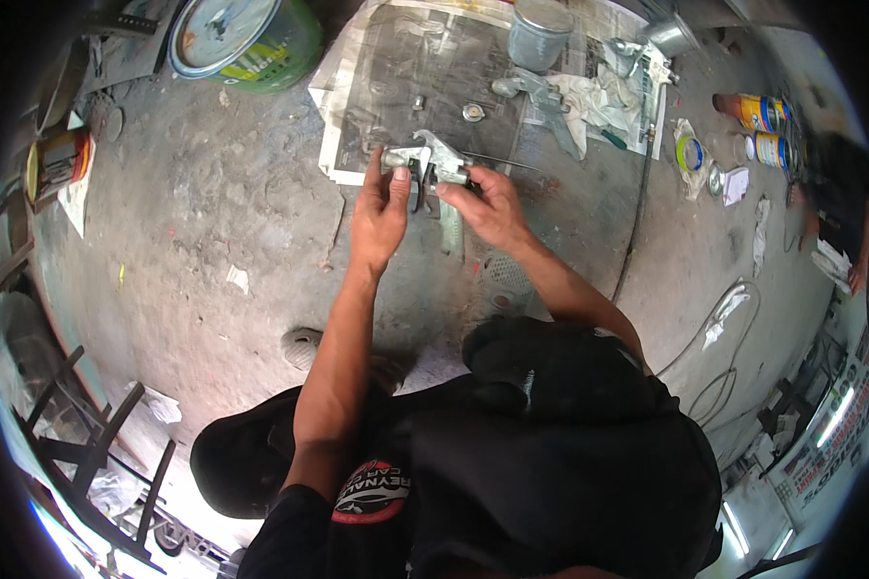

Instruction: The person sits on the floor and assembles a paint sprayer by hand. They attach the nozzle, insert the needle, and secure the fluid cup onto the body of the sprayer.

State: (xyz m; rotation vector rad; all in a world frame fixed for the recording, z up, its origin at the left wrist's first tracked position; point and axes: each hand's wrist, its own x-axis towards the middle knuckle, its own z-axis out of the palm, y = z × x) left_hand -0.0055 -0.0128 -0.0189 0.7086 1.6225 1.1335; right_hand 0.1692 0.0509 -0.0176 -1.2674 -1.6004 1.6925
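Observation:
Both my hands are closed on a silver spray gun (444, 154) with a dark trigger, held above the near edge of a newspaper sheet (336, 145). My left hand (380, 214) grips its left end between thumb and fingers. On the other side, my right hand (494, 206) pinches the right end; its fingertips are partly hidden behind the metal. Beyond the hands, a small metal fitting (418, 101) and a round metal ring (472, 113) lie on the paper. Farther right rests a second grey spray gun (543, 94), beside a crumpled whitish rag (603, 101).
A grey metal cup (541, 37) stands on the newspaper's far part. At the far left is a big green paint can (285, 53). Several tins, including a yellow-and-blue one (770, 150), sit to the right, near another person (845, 188). A dark hose (637, 212) crosses the concrete floor.

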